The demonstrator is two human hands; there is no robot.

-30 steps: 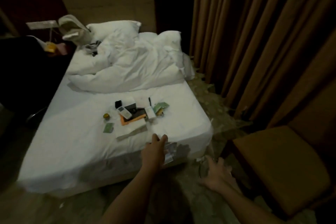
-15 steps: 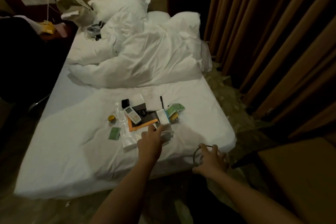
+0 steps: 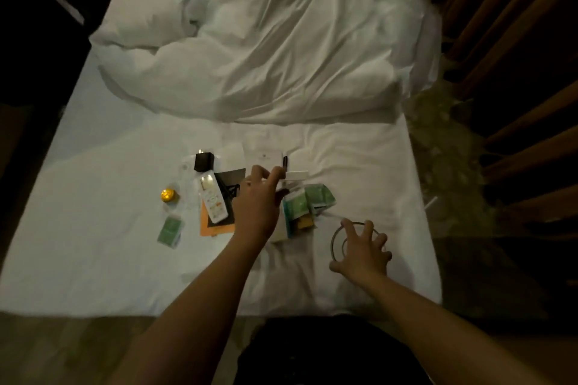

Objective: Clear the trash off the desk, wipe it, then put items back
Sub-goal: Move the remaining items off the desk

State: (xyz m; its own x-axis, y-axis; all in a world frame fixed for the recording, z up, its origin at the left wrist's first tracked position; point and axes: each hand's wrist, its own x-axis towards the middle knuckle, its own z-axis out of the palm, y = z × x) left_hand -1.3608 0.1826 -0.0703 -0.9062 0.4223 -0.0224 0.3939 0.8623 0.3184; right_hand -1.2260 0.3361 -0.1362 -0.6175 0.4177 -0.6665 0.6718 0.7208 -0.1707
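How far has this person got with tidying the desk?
Roughly midway, it seems. Small items such as the remote and green packets lie piled on the bed. The left hand pinches a white box at the pile; the right hand grips a glass on the sheet. The desk is out of view, so wiping cannot be judged. These items have yet to go back.
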